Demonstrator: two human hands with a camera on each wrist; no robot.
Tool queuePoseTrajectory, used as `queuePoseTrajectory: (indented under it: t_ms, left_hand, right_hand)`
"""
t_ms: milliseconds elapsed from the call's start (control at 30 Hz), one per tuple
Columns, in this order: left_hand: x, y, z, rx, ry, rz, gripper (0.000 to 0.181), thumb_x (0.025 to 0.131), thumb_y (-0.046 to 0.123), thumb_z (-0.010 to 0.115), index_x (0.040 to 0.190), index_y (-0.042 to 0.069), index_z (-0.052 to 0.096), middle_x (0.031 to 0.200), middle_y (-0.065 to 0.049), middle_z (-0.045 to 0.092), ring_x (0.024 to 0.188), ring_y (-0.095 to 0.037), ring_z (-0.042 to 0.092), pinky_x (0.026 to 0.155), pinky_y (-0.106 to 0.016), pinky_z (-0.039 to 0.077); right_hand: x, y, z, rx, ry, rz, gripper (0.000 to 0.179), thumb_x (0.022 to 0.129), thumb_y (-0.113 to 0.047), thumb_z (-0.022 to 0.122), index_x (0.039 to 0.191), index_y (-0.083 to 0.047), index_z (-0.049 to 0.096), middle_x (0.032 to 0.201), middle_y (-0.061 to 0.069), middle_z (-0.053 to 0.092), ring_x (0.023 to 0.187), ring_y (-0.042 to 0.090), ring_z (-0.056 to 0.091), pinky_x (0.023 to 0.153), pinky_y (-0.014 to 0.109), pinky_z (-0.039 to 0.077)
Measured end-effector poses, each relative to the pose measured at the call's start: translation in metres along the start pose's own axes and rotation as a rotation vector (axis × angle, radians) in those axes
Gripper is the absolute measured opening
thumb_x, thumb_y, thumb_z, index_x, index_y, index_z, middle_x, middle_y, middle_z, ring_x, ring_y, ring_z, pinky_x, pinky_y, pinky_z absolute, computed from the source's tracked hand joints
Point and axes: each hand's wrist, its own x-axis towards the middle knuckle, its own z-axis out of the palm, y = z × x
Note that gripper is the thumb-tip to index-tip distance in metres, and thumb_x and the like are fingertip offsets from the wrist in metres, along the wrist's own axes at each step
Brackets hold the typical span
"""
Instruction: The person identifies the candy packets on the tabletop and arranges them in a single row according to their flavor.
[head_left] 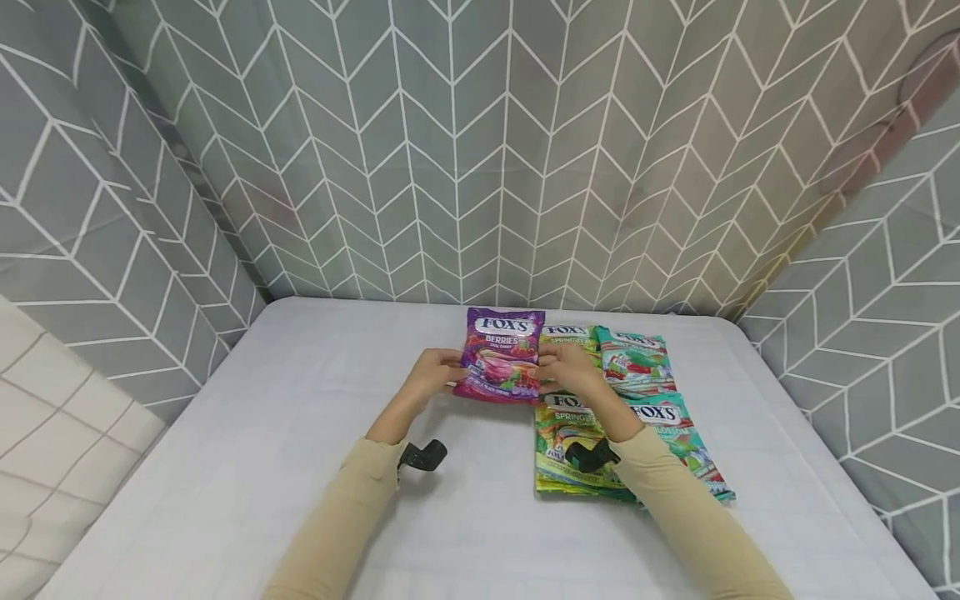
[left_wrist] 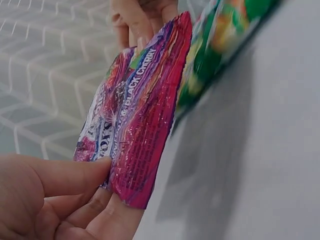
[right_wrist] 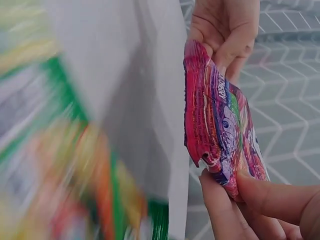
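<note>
A purple Fox's Berries candy bag (head_left: 501, 354) is held up between both hands, above the far middle of the table. My left hand (head_left: 435, 372) pinches its left edge, thumb in front and fingers behind, as the left wrist view shows on the bag (left_wrist: 135, 130). The right hand (head_left: 567, 369) pinches the opposite edge of the bag (right_wrist: 220, 115). Under the right hand and forearm lie yellow-green Springtea bags (head_left: 566, 433), partly covered by that arm. Beside them are teal Fox's bags (head_left: 637, 362), the nearer one partly behind the right sleeve.
The bags on the right lie in two rows on a white-covered table (head_left: 300, 467). A grey curtain (head_left: 480, 167) with white zigzag lines rises behind the table's far edge and along both sides. Each wrist carries a small black camera (head_left: 424, 456).
</note>
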Motion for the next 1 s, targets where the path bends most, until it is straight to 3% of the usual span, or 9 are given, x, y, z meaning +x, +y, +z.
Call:
queuePoseTrajectory:
  t_ms: [67, 200, 300, 400, 767, 1000]
  left_hand:
    - [0.000, -0.005, -0.016, 0.015, 0.022, -0.014, 0.043, 0.089, 0.002, 0.062, 0.129, -0.012, 0.052, 0.123, -0.027, 0.058, 0.106, -0.036, 0.061, 0.081, -0.040, 0.054]
    - [-0.001, -0.013, -0.043, 0.033, 0.047, -0.043, 0.044, 0.091, 0.003, 0.060, 0.131, -0.013, 0.050, 0.126, -0.028, 0.055, 0.107, -0.037, 0.061, 0.084, -0.040, 0.053]
    - [0.001, -0.017, -0.057, 0.053, 0.075, -0.053, 0.043, 0.092, 0.003, 0.059, 0.131, -0.013, 0.050, 0.126, -0.028, 0.056, 0.106, -0.036, 0.060, 0.084, -0.039, 0.053]
    - [0.002, -0.021, -0.073, 0.090, 0.109, -0.056, 0.043, 0.092, 0.003, 0.057, 0.131, -0.014, 0.049, 0.126, -0.029, 0.055, 0.107, -0.037, 0.059, 0.083, -0.039, 0.053]
    - [-0.016, -0.036, -0.148, 0.156, 0.229, -0.093, 0.046, 0.092, 0.008, 0.058, 0.132, -0.012, 0.050, 0.126, -0.030, 0.054, 0.109, -0.037, 0.058, 0.088, -0.043, 0.051]
    - [-0.025, -0.052, -0.179, 0.151, 0.309, -0.177, 0.046, 0.096, 0.007, 0.053, 0.137, -0.010, 0.045, 0.137, -0.031, 0.044, 0.120, -0.040, 0.048, 0.098, -0.048, 0.043]
  right_hand:
    - [0.013, -0.005, 0.014, -0.008, -0.016, 0.000, 0.024, 0.092, 0.002, 0.062, 0.108, 0.016, 0.050, 0.071, 0.004, 0.038, 0.103, 0.034, 0.062, 0.079, 0.044, 0.054]
    - [0.035, -0.012, 0.040, -0.046, -0.010, -0.021, 0.014, 0.088, 0.006, 0.064, 0.094, 0.013, 0.055, 0.069, 0.007, 0.053, 0.090, 0.027, 0.066, 0.074, 0.042, 0.056]
    - [0.048, -0.017, 0.058, -0.088, 0.027, -0.034, 0.029, 0.086, 0.008, 0.065, 0.114, 0.013, 0.062, 0.092, 0.018, 0.068, 0.090, 0.030, 0.068, 0.073, 0.041, 0.056]
    - [0.059, -0.020, 0.077, -0.103, 0.055, -0.031, 0.034, 0.083, 0.010, 0.064, 0.117, 0.011, 0.062, 0.101, 0.022, 0.069, 0.090, 0.031, 0.068, 0.074, 0.040, 0.056]
    - [0.099, -0.024, 0.159, -0.027, 0.063, -0.051, 0.033, 0.082, 0.008, 0.067, 0.114, 0.011, 0.064, 0.098, 0.022, 0.070, 0.078, 0.031, 0.071, 0.064, 0.030, 0.057]
    - [0.110, -0.032, 0.205, -0.089, 0.104, -0.057, 0.029, 0.083, 0.000, 0.072, 0.111, 0.007, 0.068, 0.097, 0.016, 0.072, 0.072, 0.025, 0.071, 0.061, 0.025, 0.055]
